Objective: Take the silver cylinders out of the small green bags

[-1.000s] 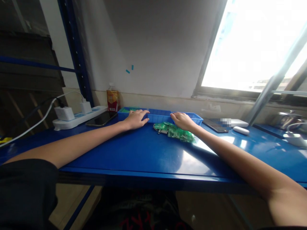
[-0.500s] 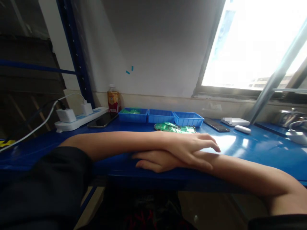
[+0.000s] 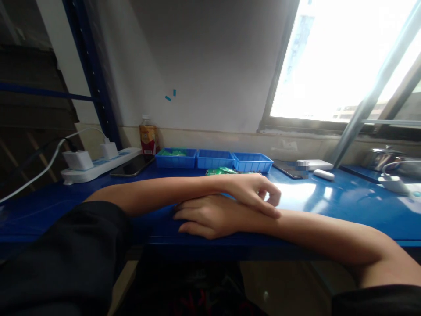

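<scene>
My two forearms lie crossed on the blue table [image 3: 332,197], near its front edge. My right hand [image 3: 204,215] rests flat on the tabletop with its fingers stretched leftward and nothing in it. My left hand [image 3: 258,193] lies on top of my right wrist, fingers loosely bent and apart, holding nothing. Just behind my left hand lies a pile of green packets [image 3: 221,170]. Behind that stand three blue trays in a row against the wall: the left tray [image 3: 176,159] has green pieces in it, beside it are the middle tray [image 3: 213,159] and the right tray [image 3: 252,163].
At back left are a white power strip [image 3: 95,170] with chargers plugged in, a dark phone [image 3: 131,167] and a bottle [image 3: 148,138]. At back right lie another phone [image 3: 287,168], a white box [image 3: 316,163], a small white case [image 3: 324,174] and a metal pot [image 3: 384,158].
Both hands have pulled back from the blue trays and packets to the table's front edge and crossed, left over right. In the last half second the left fingers curled in.
</scene>
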Motion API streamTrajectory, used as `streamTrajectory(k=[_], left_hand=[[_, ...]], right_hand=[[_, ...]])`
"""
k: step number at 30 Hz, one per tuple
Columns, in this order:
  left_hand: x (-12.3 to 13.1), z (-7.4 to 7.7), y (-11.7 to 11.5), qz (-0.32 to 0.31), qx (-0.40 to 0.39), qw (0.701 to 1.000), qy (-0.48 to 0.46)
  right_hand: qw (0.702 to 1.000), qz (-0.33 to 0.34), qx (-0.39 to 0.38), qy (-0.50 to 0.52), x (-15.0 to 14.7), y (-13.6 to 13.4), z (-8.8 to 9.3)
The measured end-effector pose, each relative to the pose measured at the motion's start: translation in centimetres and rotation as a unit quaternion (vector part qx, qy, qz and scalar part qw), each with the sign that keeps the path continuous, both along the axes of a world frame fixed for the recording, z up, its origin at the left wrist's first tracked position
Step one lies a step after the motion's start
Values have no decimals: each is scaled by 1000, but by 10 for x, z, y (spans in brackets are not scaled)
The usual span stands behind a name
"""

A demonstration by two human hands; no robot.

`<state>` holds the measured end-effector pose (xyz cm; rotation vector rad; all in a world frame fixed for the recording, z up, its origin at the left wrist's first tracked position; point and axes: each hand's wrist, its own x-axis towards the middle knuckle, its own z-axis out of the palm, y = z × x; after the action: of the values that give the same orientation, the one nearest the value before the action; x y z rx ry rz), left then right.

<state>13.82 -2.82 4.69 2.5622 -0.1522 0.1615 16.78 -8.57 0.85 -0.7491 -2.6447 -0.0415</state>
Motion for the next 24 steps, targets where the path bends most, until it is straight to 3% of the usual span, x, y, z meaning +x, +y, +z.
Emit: streamTrajectory(k=[1,3,6,9,12,16,20,24], left_hand=[[-12,0,4,16,17,1000,-13],[-41,-3,15,103,43,991,-67],[-91,-16,39,279,103,946,-132],[-131,-35,63,398,159,891,-154],[-146,-48,77,354,211,907,-92],[-138,-51,83,299,228,924,-64],[-135,-49,80,335,217,916,-46],[-138,-49,77,363,198,909,-44]], right_hand=[[995,83,25,-45,1,2,2],[986,141,42,-79,5,10,3],[993,94,32,-68,13,28,1],[997,44,40,-56,19,44,-4],[997,14,58,-54,21,50,-5],[991,-69,74,-85,23,44,-2],[978,-170,70,-99,31,40,0],[975,-195,73,-80,36,46,-3]])
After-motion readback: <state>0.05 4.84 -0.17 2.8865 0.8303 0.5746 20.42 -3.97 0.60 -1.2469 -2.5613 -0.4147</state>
